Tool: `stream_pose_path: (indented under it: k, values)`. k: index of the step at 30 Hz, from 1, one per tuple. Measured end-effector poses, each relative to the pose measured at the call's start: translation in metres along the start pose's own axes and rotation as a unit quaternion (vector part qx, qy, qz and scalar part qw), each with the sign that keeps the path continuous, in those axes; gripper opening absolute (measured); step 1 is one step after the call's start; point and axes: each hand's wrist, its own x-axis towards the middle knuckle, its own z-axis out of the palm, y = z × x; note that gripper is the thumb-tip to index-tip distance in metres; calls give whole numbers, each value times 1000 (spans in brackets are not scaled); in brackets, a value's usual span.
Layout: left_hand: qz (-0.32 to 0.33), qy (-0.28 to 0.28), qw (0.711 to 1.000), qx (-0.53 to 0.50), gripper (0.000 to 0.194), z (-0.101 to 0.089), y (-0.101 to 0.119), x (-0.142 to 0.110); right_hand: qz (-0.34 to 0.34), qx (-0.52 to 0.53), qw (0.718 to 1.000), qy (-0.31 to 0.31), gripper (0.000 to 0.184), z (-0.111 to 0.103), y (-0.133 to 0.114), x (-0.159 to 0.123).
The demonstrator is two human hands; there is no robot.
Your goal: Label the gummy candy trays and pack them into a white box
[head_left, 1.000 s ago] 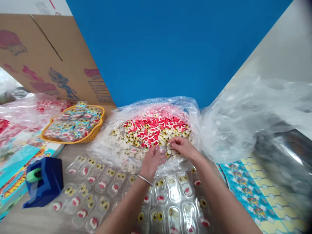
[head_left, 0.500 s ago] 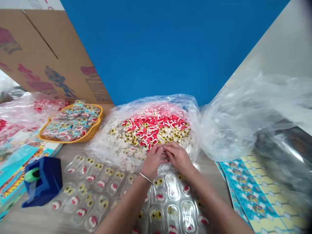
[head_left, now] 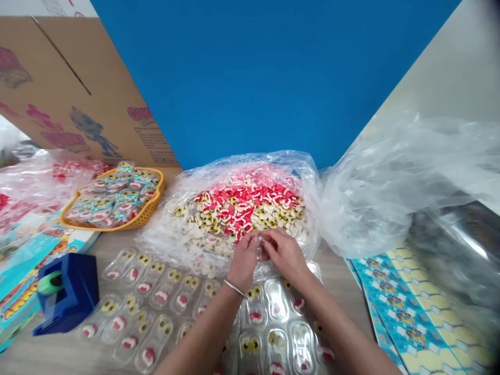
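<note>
Bright, even indoor light, source out of view. Only faint, soft shadows beneath the hands (head_left: 265, 255). Hard white glare on the foil (head_left: 464, 242) at 4 o'clock, small glints on the blister trays (head_left: 276, 301) at 6 o'clock. Foil and bag (head_left: 375, 203) at 3 o'clock somewhat soft. Dark blur (head_left: 488, 15) in the corner at 2 o'clock. Wide-lens bending along the box (head_left: 78, 94) at 10 o'clock.

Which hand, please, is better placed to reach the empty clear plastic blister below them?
Probably the right hand: it sits nearly above that empty blister, while the left hand sits above a filled one.
</note>
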Motion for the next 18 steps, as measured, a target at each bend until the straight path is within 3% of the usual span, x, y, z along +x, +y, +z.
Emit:
stream_pose_path:
  k: [3, 8, 13, 16, 18]
  values:
    - [10, -27, 1000, 8, 28, -1, -1, 1, -14, -43, 999, -25, 24, -2, -1, 0]
    - [-17, -42, 999, -29, 32, -1, -2, -2, -26, -134, 991, -16, 6, 1, -2, -1]
    - [-41, -40, 997, -57, 31, 0, 1, -6, -94, -237, 967, 2, 17, 7, 2, -7]
    - [-39, -27, 997, -58, 28, 0, 3, -6, -145, -224, 964, -17, 18, 6, 4, -10]
    - [-46, -12, 997, -54, 26, 0, 4, -5, -141, -176, 974, -21, 19, 3, 4, -12]
